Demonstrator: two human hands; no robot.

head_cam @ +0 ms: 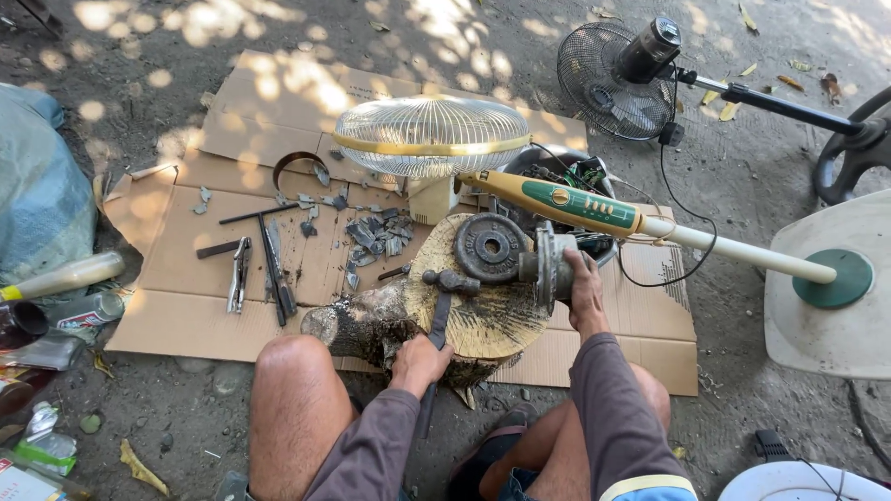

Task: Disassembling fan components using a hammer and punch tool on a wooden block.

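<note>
On the wood stump [483, 320], seen from the head camera, the left hand [419, 362] has its grip wrapped around a hammer [444, 315], long axis running away from the person, head pointing toward the iron disc [490, 247]; the right hand [583, 283] clasps a fan motor [548, 269] just beside it

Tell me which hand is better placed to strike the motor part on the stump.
The left hand. It already grips the hammer, whose head lies on the stump beside the motor part. The right hand is busy steadying that part.
</note>
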